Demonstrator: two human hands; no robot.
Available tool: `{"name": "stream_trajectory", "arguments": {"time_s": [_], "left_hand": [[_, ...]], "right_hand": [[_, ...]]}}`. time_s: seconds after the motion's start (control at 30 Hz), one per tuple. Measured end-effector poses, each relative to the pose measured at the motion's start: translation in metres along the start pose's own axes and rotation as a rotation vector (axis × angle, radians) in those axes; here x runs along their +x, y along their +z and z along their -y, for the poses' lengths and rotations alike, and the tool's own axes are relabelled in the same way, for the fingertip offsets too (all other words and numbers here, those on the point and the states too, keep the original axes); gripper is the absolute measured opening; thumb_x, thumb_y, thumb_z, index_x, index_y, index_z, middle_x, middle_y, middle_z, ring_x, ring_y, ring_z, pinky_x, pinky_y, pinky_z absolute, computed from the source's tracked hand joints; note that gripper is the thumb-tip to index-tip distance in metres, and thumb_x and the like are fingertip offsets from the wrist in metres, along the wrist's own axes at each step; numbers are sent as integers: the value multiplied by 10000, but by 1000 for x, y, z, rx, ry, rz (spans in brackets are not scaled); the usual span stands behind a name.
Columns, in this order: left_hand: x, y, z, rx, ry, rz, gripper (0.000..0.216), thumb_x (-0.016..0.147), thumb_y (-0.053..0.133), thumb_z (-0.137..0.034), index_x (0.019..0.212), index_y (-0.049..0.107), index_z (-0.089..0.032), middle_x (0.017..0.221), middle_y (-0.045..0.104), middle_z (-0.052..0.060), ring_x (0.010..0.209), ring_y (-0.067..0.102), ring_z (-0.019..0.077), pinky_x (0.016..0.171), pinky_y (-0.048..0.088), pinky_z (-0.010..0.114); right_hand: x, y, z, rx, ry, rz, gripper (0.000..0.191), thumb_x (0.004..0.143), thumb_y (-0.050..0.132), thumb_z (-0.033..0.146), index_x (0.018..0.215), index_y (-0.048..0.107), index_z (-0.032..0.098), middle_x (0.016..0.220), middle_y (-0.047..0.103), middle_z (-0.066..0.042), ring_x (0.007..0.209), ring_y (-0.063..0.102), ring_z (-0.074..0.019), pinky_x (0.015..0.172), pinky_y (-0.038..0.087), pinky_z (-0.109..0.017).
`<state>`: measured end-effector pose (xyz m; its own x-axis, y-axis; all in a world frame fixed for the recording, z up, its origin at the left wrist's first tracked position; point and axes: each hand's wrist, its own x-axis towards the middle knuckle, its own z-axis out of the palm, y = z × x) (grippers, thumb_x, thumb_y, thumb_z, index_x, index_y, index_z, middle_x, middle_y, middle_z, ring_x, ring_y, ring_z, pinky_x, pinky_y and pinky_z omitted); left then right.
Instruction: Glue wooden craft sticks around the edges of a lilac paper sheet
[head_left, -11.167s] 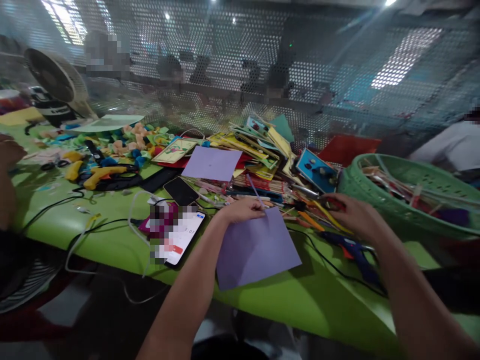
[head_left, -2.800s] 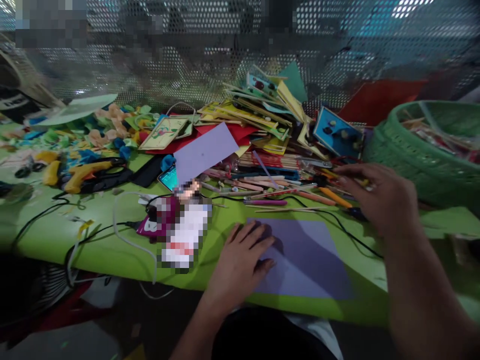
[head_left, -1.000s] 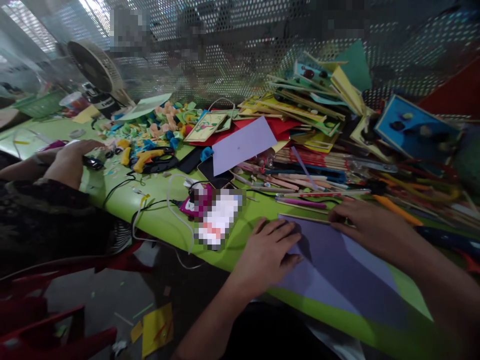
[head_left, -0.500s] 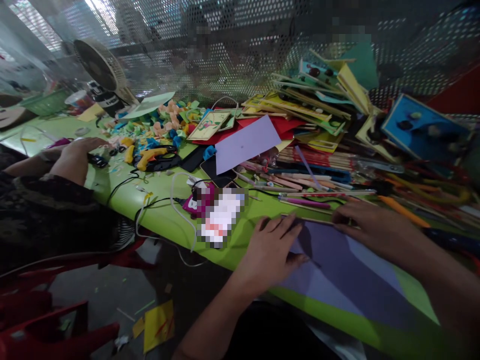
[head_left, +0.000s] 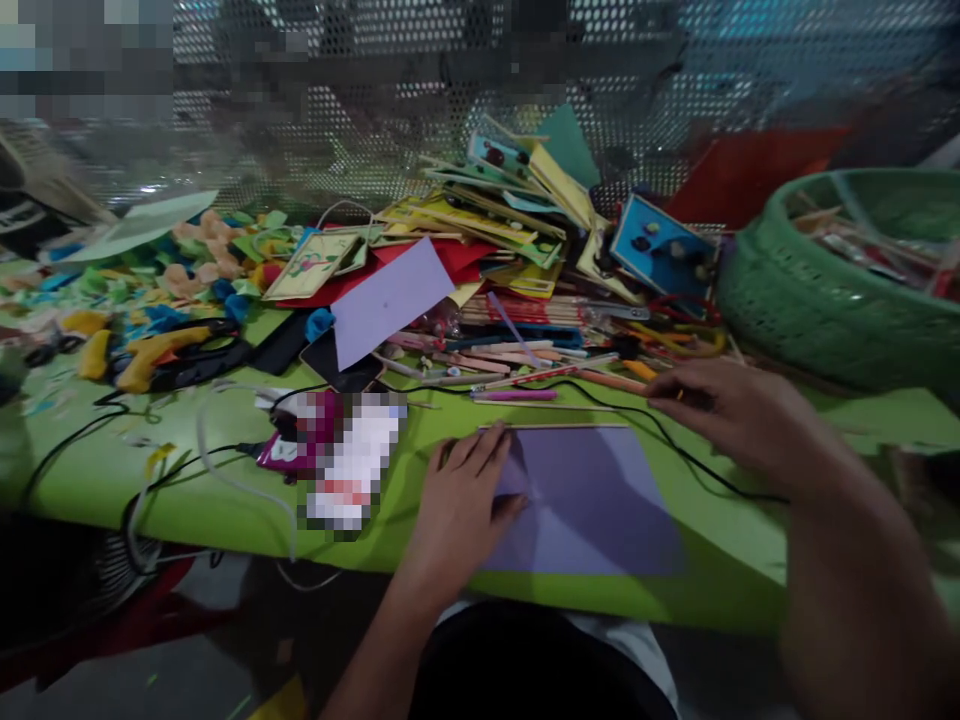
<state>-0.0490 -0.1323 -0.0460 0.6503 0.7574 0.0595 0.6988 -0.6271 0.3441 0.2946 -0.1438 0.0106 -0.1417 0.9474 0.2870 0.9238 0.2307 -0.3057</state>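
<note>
My left hand (head_left: 465, 495) lies on the left side of a purple sheet of paper (head_left: 600, 500), its fingers stretched out. Its fingertips rest by the left end of a thin wooden stick (head_left: 570, 427) that lies along the sheet's far edge. Beyond the sheet's far right corner, my right hand (head_left: 705, 405) is raised with thumb and fingers closed. Its fingertips meet the end of an orange-brown stick (head_left: 611, 382); whether they grip it or something hidden between them I cannot make out.
Behind the sheet lie many pencils and sticks (head_left: 495, 360) and a heap of decorated cards (head_left: 480, 210). A green basket (head_left: 840, 290) stands at right. A phone (head_left: 352, 465), cables and yellow-handled tools (head_left: 161, 355) lie left. A black cord (head_left: 682, 450) crosses near my right hand.
My right hand has left the far edge of the purple sheet and moved off to the right. My left hand stays on the sheet. The view has turned right, showing the green basket.
</note>
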Motion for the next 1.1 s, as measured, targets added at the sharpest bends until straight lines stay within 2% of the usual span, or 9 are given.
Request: {"name": "stream_trajectory", "arguments": {"time_s": [0.17, 0.47, 0.67, 0.83, 0.97, 1.1], "left_hand": [[0, 1, 1, 26, 9, -33, 584, 1027, 608, -410, 1559, 507, -190, 1631, 504, 117, 1407, 541, 350, 1168, 394, 574], [-1, -1, 0, 18, -3, -19, 577, 1019, 631, -393, 1553, 510, -210, 1644, 489, 105, 1429, 525, 340, 1177, 385, 559], [-5, -5, -5, -41, -3, 8, 622, 1041, 598, -469, 1585, 463, -200, 1680, 440, 74, 1492, 468, 302, 1244, 333, 530], [-9, -3, -4, -52, 20, -8, 645, 1054, 564, -511, 1598, 435, -191, 1697, 411, 82, 1510, 445, 286, 1258, 319, 511], [-12, 0, -2, -69, 46, -32, 599, 1054, 564, -516, 1561, 490, -206, 1677, 448, 70, 1515, 433, 276, 1263, 312, 511], [-8, -2, -2, -72, 40, -47, 525, 1054, 576, -482, 1514, 547, -231, 1633, 512, 63, 1478, 474, 277, 1237, 348, 516]], "right_hand": [[-18, 12, -6, 51, 26, -21, 265, 950, 595, 426, 896, 764, 230, 863, 794, -77, 788, 733, -256, 725, 535, -386], [-18, 30, 3, 111, -13, 32, 222, 978, 577, 375, 965, 768, 264, 987, 810, -80, 941, 753, -278, 839, 571, -428], [-18, 59, 2, 128, -120, 63, 233, 990, 548, 404, 1008, 764, 318, 1036, 798, -60, 1051, 738, -309, 937, 572, -511], [-19, 79, -9, 77, -111, 100, 206, 990, 530, 412, 1016, 726, 354, 1045, 786, -53, 1064, 729, -334, 941, 565, -556], [-15, 83, -6, 8, -129, 57, 228, 999, 497, 408, 1008, 713, 336, 1013, 782, -67, 972, 739, -319, 879, 576, -526], [-11, 85, 2, -60, -158, -47, 291, 1016, 468, 403, 1009, 736, 289, 1018, 792, -92, 995, 740, -323, 875, 576, -504]]}}
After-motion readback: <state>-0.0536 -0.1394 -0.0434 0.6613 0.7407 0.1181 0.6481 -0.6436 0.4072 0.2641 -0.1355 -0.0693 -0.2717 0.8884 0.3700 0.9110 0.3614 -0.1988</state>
